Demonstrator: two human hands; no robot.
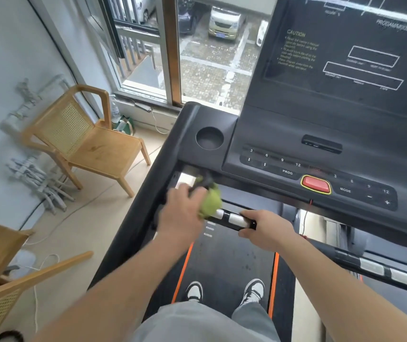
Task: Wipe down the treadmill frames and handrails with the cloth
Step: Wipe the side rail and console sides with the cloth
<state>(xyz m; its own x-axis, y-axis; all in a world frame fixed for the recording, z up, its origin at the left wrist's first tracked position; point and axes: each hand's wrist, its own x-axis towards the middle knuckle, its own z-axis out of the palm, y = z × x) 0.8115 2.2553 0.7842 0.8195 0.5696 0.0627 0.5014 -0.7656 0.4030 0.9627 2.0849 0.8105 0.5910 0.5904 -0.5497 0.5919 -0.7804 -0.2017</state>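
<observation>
I stand on a black treadmill whose console [296,169] fills the upper right. A short black handrail with silver pads [232,219] juts out below the console's left side. My left hand [182,211] grips a green cloth [211,202] wrapped round the inner part of this handrail, next to the left side frame [133,233]. My right hand [266,229] grips the free end of the same handrail. A second handrail [380,270] with silver pads runs at the lower right, with no hand on it.
A wooden chair [91,144] stands left of the treadmill, and another wooden chair [5,287] sits at the lower left. White cables [44,265] trail over the tiled floor. A window [197,58] is behind the console. My shoes [224,292] rest on the belt.
</observation>
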